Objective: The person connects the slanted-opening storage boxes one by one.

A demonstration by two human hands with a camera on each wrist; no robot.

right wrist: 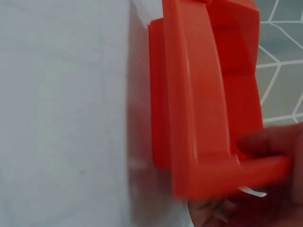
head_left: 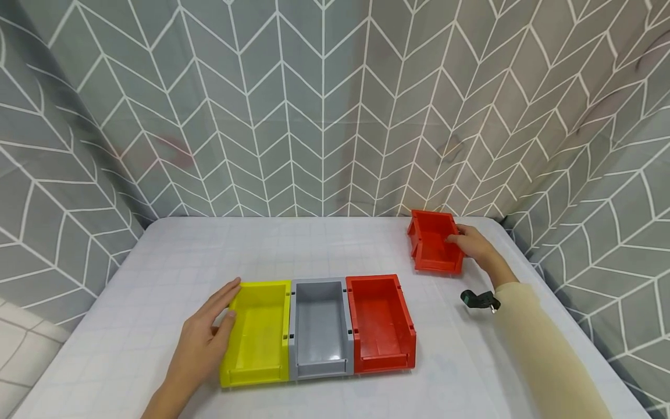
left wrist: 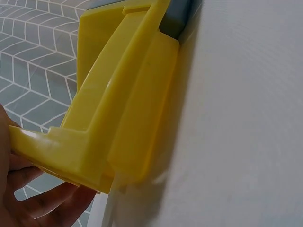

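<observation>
My right hand (head_left: 473,243) grips the right wall of a red bin (head_left: 433,241) at the table's back right, thumb inside and fingers outside. In the right wrist view this red bin (right wrist: 203,94) shows its front lip, close over the white cloth. A yellow bin (head_left: 260,331), a grey bin (head_left: 320,320) and a second red bin (head_left: 378,317) stand side by side nearer me. My left hand (head_left: 201,334) rests along the yellow bin's left side, fingers fairly straight and thumb at the rim. Its fingers (left wrist: 57,203) touch the outer wall in the left wrist view.
A white cloth covers the table (head_left: 293,244). Patterned grey curtains (head_left: 324,116) hang behind it and at both sides. A small black device (head_left: 478,299) sits at my right wrist, beside a cream sleeve (head_left: 544,349).
</observation>
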